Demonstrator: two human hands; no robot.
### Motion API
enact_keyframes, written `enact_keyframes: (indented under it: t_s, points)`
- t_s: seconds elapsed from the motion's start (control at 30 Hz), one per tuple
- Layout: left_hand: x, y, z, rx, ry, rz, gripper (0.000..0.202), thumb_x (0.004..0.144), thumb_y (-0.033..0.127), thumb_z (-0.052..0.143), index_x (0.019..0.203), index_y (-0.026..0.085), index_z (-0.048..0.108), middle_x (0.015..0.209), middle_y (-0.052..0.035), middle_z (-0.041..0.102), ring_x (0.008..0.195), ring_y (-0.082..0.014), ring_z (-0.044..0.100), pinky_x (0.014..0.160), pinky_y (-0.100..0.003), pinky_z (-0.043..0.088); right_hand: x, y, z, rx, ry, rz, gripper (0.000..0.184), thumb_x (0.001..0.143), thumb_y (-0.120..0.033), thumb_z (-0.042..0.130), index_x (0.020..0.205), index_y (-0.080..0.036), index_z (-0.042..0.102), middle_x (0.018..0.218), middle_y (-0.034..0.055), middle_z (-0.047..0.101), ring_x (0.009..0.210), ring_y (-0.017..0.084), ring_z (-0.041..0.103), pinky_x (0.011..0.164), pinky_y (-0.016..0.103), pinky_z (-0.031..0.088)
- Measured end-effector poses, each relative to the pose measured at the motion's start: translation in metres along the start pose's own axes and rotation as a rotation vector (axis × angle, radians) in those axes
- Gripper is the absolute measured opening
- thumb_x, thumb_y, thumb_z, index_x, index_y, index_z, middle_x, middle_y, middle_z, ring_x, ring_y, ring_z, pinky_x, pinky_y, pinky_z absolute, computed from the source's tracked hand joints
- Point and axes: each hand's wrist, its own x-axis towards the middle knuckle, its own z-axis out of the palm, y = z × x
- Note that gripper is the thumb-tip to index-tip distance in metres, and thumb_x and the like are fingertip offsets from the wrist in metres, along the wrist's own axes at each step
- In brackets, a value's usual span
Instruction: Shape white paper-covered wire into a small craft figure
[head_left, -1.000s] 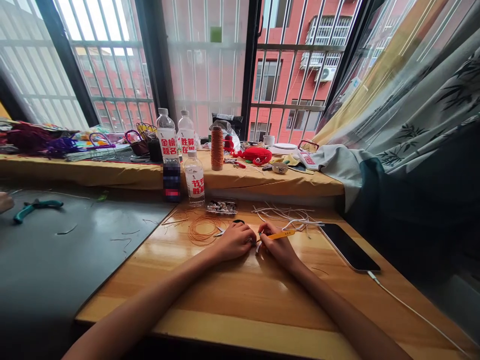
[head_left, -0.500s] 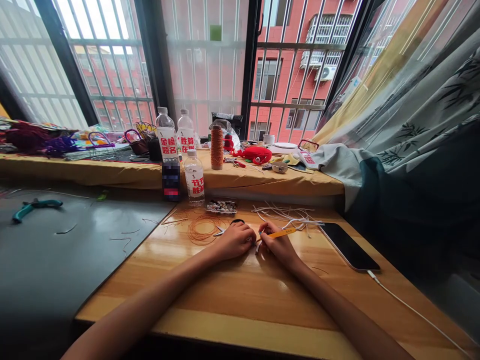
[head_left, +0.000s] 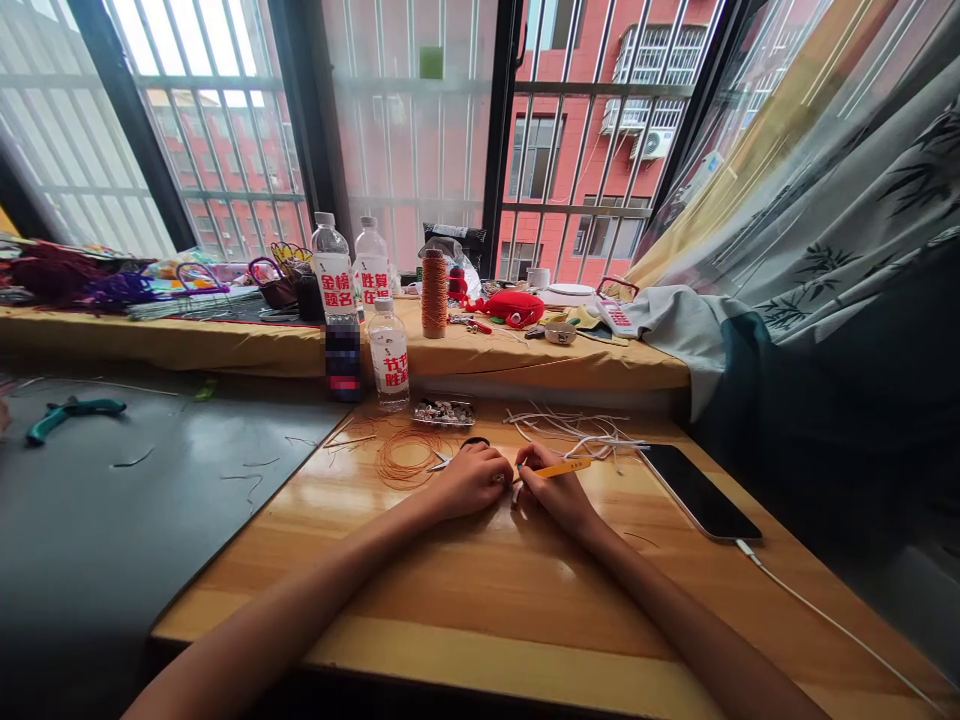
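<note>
A wooden desk point(head_left: 480, 590) stands under a barred window with red buildings beyond. At the far left, teal pliers point(head_left: 71, 412) lie on a grey surface. Left of centre, a loose coil of orange cord point(head_left: 405, 460) rests just beside the left hand point(head_left: 472, 482), whose grip is curled shut on something too small to make out. Touching it, the right hand point(head_left: 559, 495) holds a yellow tool point(head_left: 562, 468) in a closed grip. White cord pieces point(head_left: 577, 432) lie just above and a phone point(head_left: 697, 492) to the right. The work seems at an early stage, with most of the cord unused.
</note>
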Motion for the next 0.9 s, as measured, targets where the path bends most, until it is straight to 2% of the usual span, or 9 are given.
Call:
enact_keyframes:
  t_s: [0.27, 0.57, 0.9]
  points:
    - [0.001, 0.001, -0.003, -0.011, 0.001, -0.025, 0.012, 0.073, 0.016, 0.046, 0.075, 0.017, 0.057, 0.08, -0.0042, 0.059, 0.077, -0.0151, 0.048, 0.075, -0.028, 0.035, -0.001, -0.009, 0.001, -0.046, -0.036, -0.017, 0.007, 0.068, -0.015, 0.041, 0.072, -0.019, 0.046, 0.052, -0.0053, 0.05, 0.048, 0.01, 0.05, 0.05, 0.022, 0.037]
    - [0.001, 0.006, -0.003, 0.1, -0.037, 0.014, 0.013, 0.069, 0.014, 0.047, 0.077, 0.018, 0.055, 0.082, -0.0036, 0.056, 0.082, -0.0164, 0.045, 0.078, -0.029, 0.033, 0.002, -0.003, 0.006, 0.264, -0.037, 0.211, 0.009, 0.066, -0.019, 0.039, 0.075, -0.019, 0.04, 0.04, -0.0091, 0.048, 0.032, 0.01, 0.048, 0.031, 0.018, 0.034]
    - [-0.001, 0.012, -0.005, 0.161, -0.052, 0.029, 0.013, 0.073, 0.019, 0.045, 0.083, 0.018, 0.053, 0.092, -0.0056, 0.054, 0.091, -0.0189, 0.042, 0.082, -0.033, 0.032, 0.001, -0.001, 0.006, 0.239, -0.011, 0.173, 0.007, 0.067, -0.019, 0.041, 0.075, -0.019, 0.041, 0.044, -0.0087, 0.046, 0.033, 0.009, 0.047, 0.031, 0.017, 0.034]
